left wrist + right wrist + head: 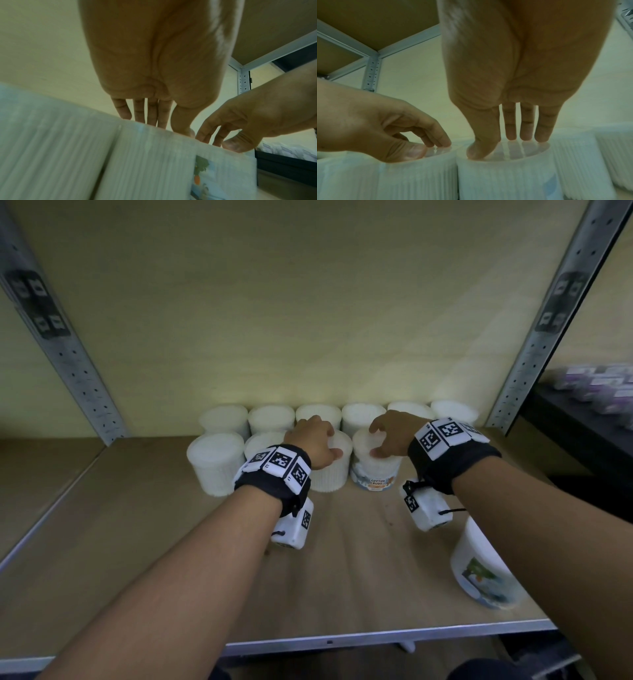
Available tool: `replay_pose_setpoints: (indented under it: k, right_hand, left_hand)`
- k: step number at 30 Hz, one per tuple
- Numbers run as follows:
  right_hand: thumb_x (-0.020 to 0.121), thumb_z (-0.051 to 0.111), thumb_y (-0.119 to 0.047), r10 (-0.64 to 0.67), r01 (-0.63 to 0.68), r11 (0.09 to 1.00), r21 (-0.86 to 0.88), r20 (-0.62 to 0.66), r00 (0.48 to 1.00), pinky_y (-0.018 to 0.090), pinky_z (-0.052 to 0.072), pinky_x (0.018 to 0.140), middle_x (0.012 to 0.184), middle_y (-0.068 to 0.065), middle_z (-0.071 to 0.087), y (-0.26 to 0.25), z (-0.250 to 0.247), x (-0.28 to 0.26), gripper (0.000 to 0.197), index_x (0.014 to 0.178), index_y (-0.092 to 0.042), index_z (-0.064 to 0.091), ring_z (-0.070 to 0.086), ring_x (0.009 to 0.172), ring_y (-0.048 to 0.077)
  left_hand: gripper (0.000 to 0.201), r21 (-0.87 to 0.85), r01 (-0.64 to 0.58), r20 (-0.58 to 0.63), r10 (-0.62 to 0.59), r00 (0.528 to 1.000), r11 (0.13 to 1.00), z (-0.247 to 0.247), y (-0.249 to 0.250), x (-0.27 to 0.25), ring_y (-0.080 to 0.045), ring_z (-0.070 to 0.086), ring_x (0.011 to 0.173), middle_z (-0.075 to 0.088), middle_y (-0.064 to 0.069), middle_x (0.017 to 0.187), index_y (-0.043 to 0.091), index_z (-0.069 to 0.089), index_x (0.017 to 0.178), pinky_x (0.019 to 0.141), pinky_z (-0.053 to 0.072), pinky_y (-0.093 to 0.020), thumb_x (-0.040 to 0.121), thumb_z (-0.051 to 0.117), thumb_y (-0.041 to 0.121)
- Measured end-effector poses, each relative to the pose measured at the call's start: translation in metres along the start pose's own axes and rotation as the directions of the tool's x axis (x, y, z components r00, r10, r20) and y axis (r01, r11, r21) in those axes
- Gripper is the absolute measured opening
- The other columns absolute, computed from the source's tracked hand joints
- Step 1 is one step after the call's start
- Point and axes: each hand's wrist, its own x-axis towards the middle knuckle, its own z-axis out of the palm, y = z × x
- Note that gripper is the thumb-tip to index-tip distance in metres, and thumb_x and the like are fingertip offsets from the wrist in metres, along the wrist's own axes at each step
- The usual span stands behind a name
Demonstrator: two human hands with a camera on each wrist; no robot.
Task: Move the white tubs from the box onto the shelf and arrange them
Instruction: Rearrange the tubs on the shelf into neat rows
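White tubs stand on the wooden shelf (137, 542) in two rows: several along the back wall (318, 416) and several in front (214, 463). My left hand (327, 438) rests its fingertips and thumb on the lid of a plain front-row tub (329, 474), seen close in the left wrist view (154, 155). My right hand (376, 440) sets straight fingers and thumb on the lid of the neighbouring tub labelled "Cotton Buds" (376, 474), also in the right wrist view (505, 175). Another labelled tub (479, 570) stands alone near the front right edge, under my right forearm.
Perforated metal uprights frame the bay at the left (68, 354) and the right (534, 354). An upper shelf board (376, 20) hangs overhead. Small purple packs (599, 385) sit on a dark shelf to the right. Bare wood lies in front of the rows.
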Motion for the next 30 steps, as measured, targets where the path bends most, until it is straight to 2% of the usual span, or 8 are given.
replay_pose_setpoints:
  k: [8, 18, 21, 25, 30]
  right_hand:
    - [0.089, 0.064, -0.018, -0.049, 0.048, 0.999, 0.011, 0.048, 0.998, 0.031, 0.037, 0.106, 0.149, 0.005, 0.039, 0.003, -0.004, -0.002, 0.06, 0.144, -0.021, 0.04, 0.043, 0.134, 0.022]
    - [0.088, 0.064, -0.02, -0.085, 0.086, 0.996, -0.036, 0.038, 0.996, 0.031, 0.039, 0.105, 0.148, 0.003, 0.042, 0.004, -0.004, 0.0, 0.062, 0.145, -0.02, 0.04, 0.046, 0.132, 0.022]
    - [0.088, 0.065, -0.02, -0.091, 0.091, 0.995, -0.043, 0.021, 0.996, 0.029, 0.039, 0.104, 0.148, 0.003, 0.043, 0.003, -0.004, 0.0, 0.061, 0.144, -0.02, 0.042, 0.047, 0.131, 0.021]
    - [0.088, 0.065, -0.017, -0.108, 0.107, 0.993, -0.053, -0.012, 0.994, 0.026, 0.037, 0.104, 0.147, 0.003, 0.043, 0.002, -0.002, -0.001, 0.058, 0.142, -0.016, 0.044, 0.046, 0.132, 0.021]
    - [0.088, 0.065, -0.019, -0.113, 0.112, 0.993, -0.042, -0.012, 0.994, 0.026, 0.037, 0.105, 0.148, 0.003, 0.042, 0.004, -0.002, 0.0, 0.058, 0.142, -0.018, 0.044, 0.045, 0.132, 0.021]
  left_hand:
    - [0.057, 0.005, 0.001, 0.004, -0.001, 1.0, 1.0, 0.0, 0.0, 0.001, -0.026, 0.035, 0.134, 0.037, -0.005, 0.143, 0.017, 0.042, 0.14, 0.109, 0.035, -0.044, 0.091, 0.057, 0.041]
    - [0.055, 0.012, -0.005, 0.015, 0.004, 1.0, 1.0, -0.001, 0.001, -0.002, -0.026, 0.036, 0.133, 0.038, -0.005, 0.143, 0.016, 0.042, 0.14, 0.109, 0.035, -0.044, 0.092, 0.056, 0.039]
    - [0.053, 0.0, -0.03, 0.046, 0.03, 0.998, 1.0, -0.004, 0.001, -0.002, -0.025, 0.037, 0.134, 0.037, -0.005, 0.145, 0.016, 0.04, 0.142, 0.11, 0.035, -0.042, 0.093, 0.056, 0.032]
    - [0.052, -0.021, -0.07, 0.085, 0.072, 0.994, 0.997, -0.009, 0.001, -0.005, -0.023, 0.038, 0.136, 0.035, -0.003, 0.149, 0.017, 0.038, 0.144, 0.109, 0.034, -0.033, 0.095, 0.054, 0.022]
    - [0.058, -0.055, -0.091, 0.168, 0.099, 0.981, 0.994, -0.014, -0.004, -0.005, -0.021, 0.038, 0.138, 0.034, -0.001, 0.152, 0.024, 0.033, 0.146, 0.105, 0.037, -0.027, 0.093, 0.046, 0.003]
